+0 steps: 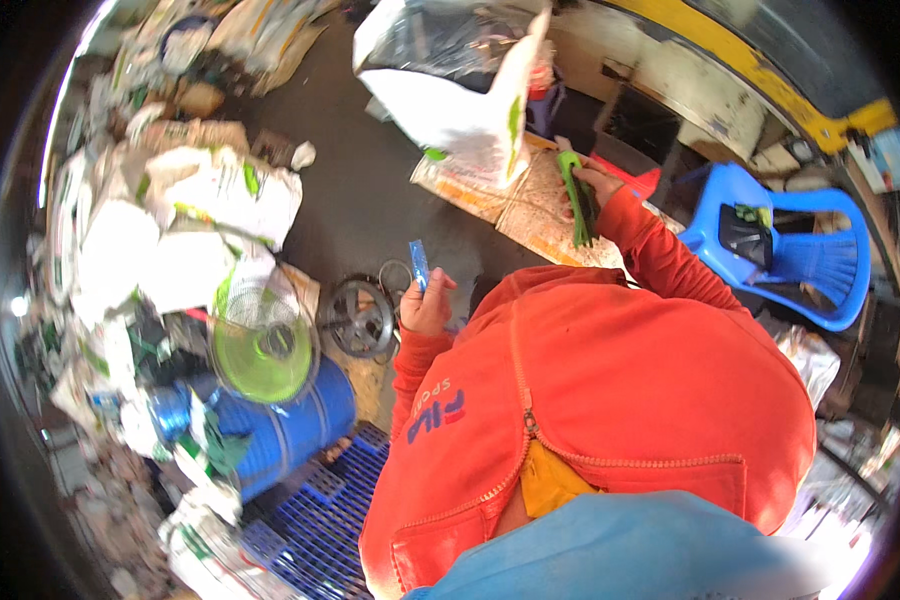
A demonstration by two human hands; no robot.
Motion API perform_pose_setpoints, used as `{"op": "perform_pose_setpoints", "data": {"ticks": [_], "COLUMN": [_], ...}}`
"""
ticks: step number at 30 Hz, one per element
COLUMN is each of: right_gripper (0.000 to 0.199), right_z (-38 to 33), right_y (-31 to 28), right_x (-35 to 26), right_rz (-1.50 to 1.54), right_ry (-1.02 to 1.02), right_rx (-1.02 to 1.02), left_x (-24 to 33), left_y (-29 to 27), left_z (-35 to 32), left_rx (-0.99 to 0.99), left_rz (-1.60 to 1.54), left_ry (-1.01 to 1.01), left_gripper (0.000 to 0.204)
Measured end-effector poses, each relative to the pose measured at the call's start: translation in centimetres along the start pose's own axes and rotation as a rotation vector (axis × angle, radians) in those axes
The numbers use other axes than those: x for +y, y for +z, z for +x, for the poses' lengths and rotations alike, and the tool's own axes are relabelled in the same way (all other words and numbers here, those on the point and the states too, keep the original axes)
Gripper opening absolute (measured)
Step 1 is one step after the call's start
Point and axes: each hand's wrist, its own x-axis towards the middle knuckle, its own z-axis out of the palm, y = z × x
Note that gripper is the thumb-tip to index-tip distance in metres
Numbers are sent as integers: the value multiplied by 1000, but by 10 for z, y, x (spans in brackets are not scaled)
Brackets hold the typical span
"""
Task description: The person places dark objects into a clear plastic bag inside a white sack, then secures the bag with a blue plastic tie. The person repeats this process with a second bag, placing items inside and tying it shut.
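Note:
My left hand (425, 303) is raised in front of my orange zip jacket and pinches a small flat blue piece (419, 264) that stands upright between the fingers. My right hand (595, 183) reaches forward and is closed on a long green strip-like tool (574, 197) lying across a tan board (530, 215). A large white sack with green marks (460, 85) stands open just behind that board.
A blue plastic chair (790, 245) stands at the right. A blue barrel (290, 425) lies at the left with a green fan guard (263, 345) on it, beside a dark metal wheel (358, 318). Piled white sacks (185, 215) fill the left. A blue pallet (325, 505) lies below.

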Motion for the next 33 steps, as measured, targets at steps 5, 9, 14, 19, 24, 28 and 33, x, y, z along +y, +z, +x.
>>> {"op": "perform_pose_setpoints", "data": {"ticks": [5,9,14,19,24,28,33], "right_gripper": [26,13,15,33,37,33,30], "right_z": [27,67,133,235,348,445,516], "right_y": [-101,-152,-216,-314,-388,-450,-499], "right_x": [-16,-41,-89,-113,-122,-141,-160], "right_rz": [293,464,529,251,214,-243,-185], "right_ry": [-135,69,-306,-296,-346,-316,-427], "right_rx": [297,447,503,690,712,771,573], "left_x": [7,14,16,-6,-16,-15,-7], "left_y": [72,109,164,212,229,247,272], "left_z": [74,147,256,323,345,355,350], "left_rx": [-202,-321,-476,-681,-755,-563,-294], "left_rz": [153,211,387,479,767,772,693], "left_ry": [-122,-193,-333,-291,27,-260,-328], "left_gripper": [27,26,29,26,24,29,32]}}
